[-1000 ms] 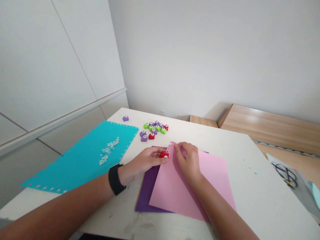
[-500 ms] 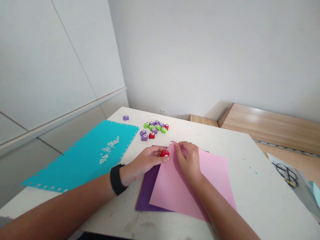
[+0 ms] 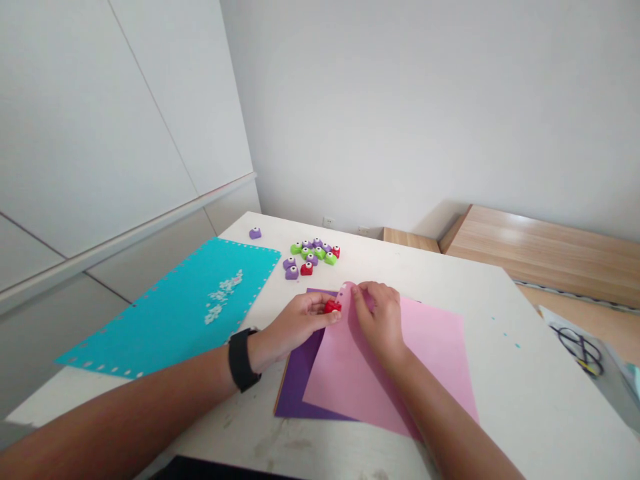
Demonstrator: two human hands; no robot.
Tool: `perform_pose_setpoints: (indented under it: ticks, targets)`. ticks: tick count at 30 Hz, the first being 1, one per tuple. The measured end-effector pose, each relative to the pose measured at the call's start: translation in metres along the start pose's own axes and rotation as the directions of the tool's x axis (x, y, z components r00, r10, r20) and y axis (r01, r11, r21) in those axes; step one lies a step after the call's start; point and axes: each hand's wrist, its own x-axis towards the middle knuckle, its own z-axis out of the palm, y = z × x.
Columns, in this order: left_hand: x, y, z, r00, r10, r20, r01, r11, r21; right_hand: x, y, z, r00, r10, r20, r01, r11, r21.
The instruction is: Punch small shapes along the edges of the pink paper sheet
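My left hand (image 3: 305, 323), with a black band at the wrist, is closed around a small red craft punch (image 3: 332, 307). The punch sits at the left edge of a pink sheet of paper (image 3: 435, 347), where a row of small punched holes shows near the top corner. My right hand (image 3: 379, 313) pinches that sheet close to its top edge, to the right of the punch. Beneath the pink sheet lies a purple sheet (image 3: 295, 393), with a thin orange edge showing under it on the left.
A blue sheet (image 3: 165, 320) with punched edges lies on the left, white flower cut-outs (image 3: 223, 297) on it. Several purple, green and red punches (image 3: 319, 253) cluster behind my hands, and one purple punch (image 3: 255, 233) stands apart. Blue scraps (image 3: 517, 345) dot the white table (image 3: 450, 277).
The whole view has shifted slightly, so things appear a little further right. Both hands keep their grip, and the punch stays at the paper's edge.
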Motion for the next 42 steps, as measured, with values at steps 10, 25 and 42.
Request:
perform_pose_setpoints:
  ticks: [10,25,42]
  targets:
    - [0.0,0.003,0.002,1.0,0.008,-0.02,-0.008,1.0,-0.012,0.0,-0.001,-0.003,1.0,-0.016,-0.001,0.016,1.0,-0.005]
    - [0.008,0.007,-0.012,0.999,-0.008,0.038,0.007,1.0,0.018,0.005,0.016,0.0,0.999,0.034,0.041,-0.033,0.999,-0.021]
    - [0.024,0.023,-0.068,0.946,0.246,-0.21,-0.13,0.884,0.45,0.002,0.019,-0.001,0.995,0.084,0.055,-0.09,0.989,0.12]
